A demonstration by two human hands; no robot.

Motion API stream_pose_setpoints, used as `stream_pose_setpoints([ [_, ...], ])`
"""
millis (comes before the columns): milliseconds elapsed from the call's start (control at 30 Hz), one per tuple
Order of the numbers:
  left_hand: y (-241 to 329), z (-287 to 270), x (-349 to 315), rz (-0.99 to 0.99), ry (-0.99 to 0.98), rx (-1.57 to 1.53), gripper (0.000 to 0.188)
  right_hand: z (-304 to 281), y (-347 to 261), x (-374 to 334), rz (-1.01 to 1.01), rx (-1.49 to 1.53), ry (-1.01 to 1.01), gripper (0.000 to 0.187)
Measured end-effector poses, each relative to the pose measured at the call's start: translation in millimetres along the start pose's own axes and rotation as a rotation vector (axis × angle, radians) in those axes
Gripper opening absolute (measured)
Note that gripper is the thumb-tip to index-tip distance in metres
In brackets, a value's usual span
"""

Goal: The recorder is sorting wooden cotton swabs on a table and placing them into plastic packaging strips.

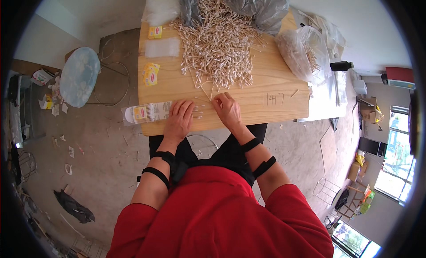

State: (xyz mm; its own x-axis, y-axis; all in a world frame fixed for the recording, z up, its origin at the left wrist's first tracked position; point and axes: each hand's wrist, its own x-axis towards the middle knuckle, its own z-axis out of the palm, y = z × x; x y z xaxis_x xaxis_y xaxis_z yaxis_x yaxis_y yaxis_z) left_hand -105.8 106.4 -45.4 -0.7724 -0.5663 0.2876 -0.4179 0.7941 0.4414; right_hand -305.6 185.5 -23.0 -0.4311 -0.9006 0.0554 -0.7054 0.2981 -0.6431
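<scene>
At the table's near edge lies a clear plastic pack of cotton swabs (148, 111) with a white and yellow label. My left hand (180, 117) rests over its right end, fingers bent down onto it. Several loose swabs (198, 111) stick out just right of those fingers. My right hand (227, 109) is closed in a pinch beside a few cotton swabs (207, 93) that point toward the pile; its fingertips seem to grip one, partly hidden. Beyond both hands spreads a large heap of cotton swabs (217, 49).
Yellow cards (151, 73), a small yellow stack (155, 32) and clear plastic sleeves (162, 48) lie on the wooden table's left. A grey bag (262, 9) stands behind the heap, a clear bag of swabs (301, 53) at right. A blue-covered stool (80, 76) stands left.
</scene>
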Motion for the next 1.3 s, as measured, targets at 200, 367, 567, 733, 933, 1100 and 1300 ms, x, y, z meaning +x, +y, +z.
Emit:
stream_pose_setpoints([
  [200,0,0,1,-0.003,-0.005,-0.009,0.042,21,-9,-3,0.091,0.036,0.071,0.014],
  [367,-2,0,-2,-0.003,-0.007,0.008,0.043,24,-17,2,0.022,0.050,0.157,0.012],
  [567,0,3,0,0.001,-0.006,0.012,0.044,32,-9,10,0.007,0.058,0.091,0.009],
  [733,0,0,-2,0.016,-0.047,0.053,0.048,34,-12,5,0.025,0.066,0.100,0.008],
  [933,0,-4,1,0.035,-0.108,0.083,0.053,39,-21,2,-0.071,0.070,0.038,0.007],
  [1100,1,-2,1,0.015,-0.121,0.060,0.053,37,-32,36,-0.204,-0.022,0.069,0.005],
  [1300,0,-1,-2,0.005,-0.089,0.090,0.051,46,-16,32,-0.259,-0.168,0.075,0.009],
])
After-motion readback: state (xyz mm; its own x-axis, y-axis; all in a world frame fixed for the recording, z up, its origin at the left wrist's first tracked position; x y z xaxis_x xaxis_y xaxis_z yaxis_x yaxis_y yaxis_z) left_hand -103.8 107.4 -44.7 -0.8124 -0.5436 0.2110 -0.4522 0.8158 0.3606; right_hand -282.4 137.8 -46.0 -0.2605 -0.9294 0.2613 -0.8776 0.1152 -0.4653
